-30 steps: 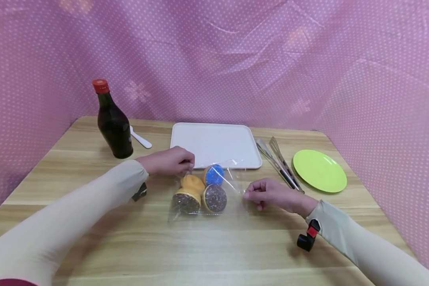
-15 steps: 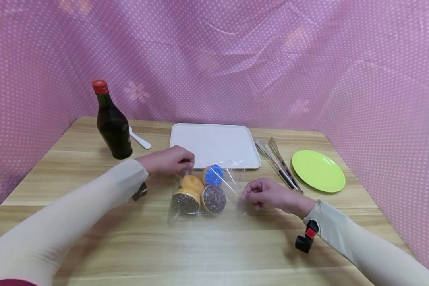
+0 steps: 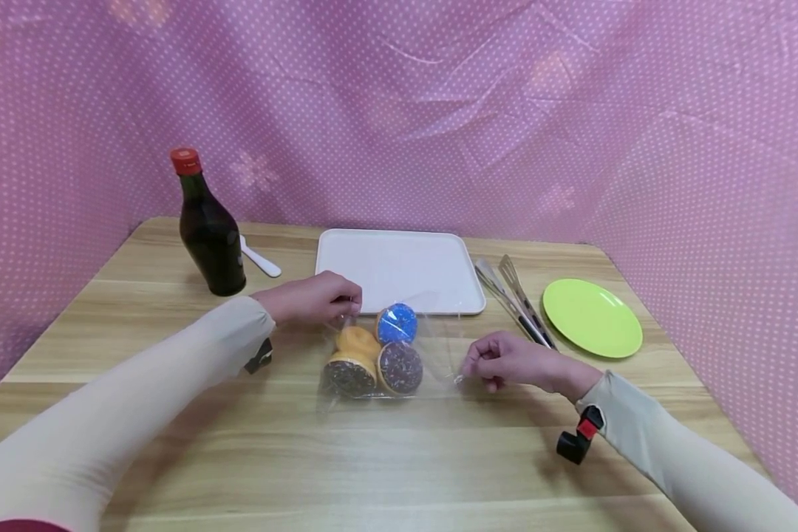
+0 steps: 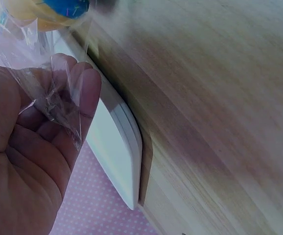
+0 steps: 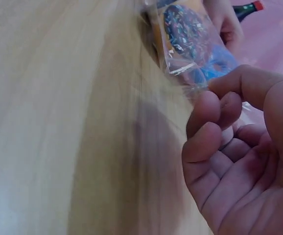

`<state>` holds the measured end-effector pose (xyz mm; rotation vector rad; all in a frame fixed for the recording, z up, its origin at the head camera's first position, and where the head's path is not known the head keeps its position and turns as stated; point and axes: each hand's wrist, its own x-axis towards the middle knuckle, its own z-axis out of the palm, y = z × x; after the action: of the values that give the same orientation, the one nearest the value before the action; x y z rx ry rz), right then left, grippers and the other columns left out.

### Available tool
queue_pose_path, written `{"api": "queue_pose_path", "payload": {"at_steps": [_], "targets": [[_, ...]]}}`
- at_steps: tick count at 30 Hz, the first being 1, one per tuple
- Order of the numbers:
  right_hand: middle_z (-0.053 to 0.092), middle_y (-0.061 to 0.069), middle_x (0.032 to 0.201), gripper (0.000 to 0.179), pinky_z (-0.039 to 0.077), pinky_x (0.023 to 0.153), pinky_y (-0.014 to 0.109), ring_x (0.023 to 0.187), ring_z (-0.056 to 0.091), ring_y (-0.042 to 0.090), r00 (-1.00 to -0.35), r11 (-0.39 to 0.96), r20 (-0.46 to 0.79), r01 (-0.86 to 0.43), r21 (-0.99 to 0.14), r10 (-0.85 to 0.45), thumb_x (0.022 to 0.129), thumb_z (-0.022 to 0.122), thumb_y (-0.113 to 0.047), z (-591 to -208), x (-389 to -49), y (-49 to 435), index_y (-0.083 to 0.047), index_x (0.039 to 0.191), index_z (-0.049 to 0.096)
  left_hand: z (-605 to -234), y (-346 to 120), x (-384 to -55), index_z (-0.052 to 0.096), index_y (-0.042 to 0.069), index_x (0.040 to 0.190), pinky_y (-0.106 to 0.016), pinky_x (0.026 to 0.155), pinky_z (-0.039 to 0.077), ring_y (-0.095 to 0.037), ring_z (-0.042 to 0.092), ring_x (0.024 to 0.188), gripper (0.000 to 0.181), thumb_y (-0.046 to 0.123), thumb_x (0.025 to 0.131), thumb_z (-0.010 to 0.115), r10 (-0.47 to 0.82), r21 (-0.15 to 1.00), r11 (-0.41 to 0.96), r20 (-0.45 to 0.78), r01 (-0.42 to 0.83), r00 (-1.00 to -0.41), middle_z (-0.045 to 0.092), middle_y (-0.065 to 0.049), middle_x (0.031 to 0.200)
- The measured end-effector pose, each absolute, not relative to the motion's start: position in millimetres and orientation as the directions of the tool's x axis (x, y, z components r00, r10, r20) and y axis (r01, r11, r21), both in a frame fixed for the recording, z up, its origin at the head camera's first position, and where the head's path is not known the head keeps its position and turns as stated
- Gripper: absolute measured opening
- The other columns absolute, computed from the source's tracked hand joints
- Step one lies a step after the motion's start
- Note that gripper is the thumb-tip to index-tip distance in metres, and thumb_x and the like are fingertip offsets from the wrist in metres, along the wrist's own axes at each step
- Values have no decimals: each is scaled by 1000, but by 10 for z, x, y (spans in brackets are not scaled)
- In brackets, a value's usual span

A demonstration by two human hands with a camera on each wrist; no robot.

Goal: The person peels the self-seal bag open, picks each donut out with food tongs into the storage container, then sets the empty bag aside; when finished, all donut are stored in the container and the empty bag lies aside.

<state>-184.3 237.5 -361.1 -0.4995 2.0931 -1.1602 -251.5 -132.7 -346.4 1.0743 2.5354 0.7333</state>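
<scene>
A clear plastic bag [image 3: 437, 356] with several doughnuts inside is stretched between the two hands over the wooden table. Through the film show a blue-iced doughnut [image 3: 397, 324], a dark sprinkled doughnut [image 3: 401, 368], a second dark one [image 3: 350, 375] and a plain yellow-brown side [image 3: 357, 340]. The left hand [image 3: 314, 298] grips the bag's upper left corner; in the left wrist view crumpled film [image 4: 53, 100] runs across its curled fingers. At the bag's right edge the right hand [image 3: 522, 362] pinches the film between thumb and forefinger, its other fingers curled.
Behind the bag lies a white tray [image 3: 399, 266]. Metal tongs [image 3: 508, 299] and a slotted turner [image 3: 524, 292] lie right of it, beside a green plate [image 3: 593, 318]. At back left stands a dark red-capped bottle [image 3: 209, 229], with a white-handled utensil [image 3: 262, 261] behind it.
The right hand shifts slightly left, then back right, keeping its pinch on the bag. The doughnuts move slightly, and the blue one turns more toward the head camera. The left hand stays put.
</scene>
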Motion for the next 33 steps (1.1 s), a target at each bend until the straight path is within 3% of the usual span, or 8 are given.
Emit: {"api": "queue_pose_path", "payload": {"at_steps": [6,14,25,33], "targets": [[64,-1,76,22,52,62,21,66,59,7,-694,498,-384,42,-866,-609,103,61,-12,-3621,-1836,2396,10,106,65,-3436,-1302,-2502,61,4,84,-27,73,47,-11,53,75,21,-3,102,53,734,532,595,-52,603,-678,60,-2,79],[58,-3,73,23,52,63,21,68,58,10,-694,483,-425,126,-867,-581,105,62,-21,-3654,-1765,2352,0,97,64,-3407,-1276,-2479,63,3,87,-28,74,50,-11,54,75,20,-1,103,52,726,541,603,-67,586,-685,62,-3,80],[64,-2,71,23,49,57,19,60,56,6,-703,497,-401,77,-864,-588,101,65,-11,-3665,-1675,2262,12,100,63,-3435,-1296,-2487,64,2,89,-28,73,49,-11,54,74,19,-3,102,52,724,552,598,-61,582,-687,61,-2,79],[63,-2,73,17,50,58,18,61,57,6,-649,545,-438,41,-837,-622,100,64,-9,-3613,-1661,2310,7,97,65,-3441,-1321,-2508,60,3,82,-25,71,45,-10,49,71,21,-6,100,53,744,539,565,-4,625,-669,54,-1,73]]}}
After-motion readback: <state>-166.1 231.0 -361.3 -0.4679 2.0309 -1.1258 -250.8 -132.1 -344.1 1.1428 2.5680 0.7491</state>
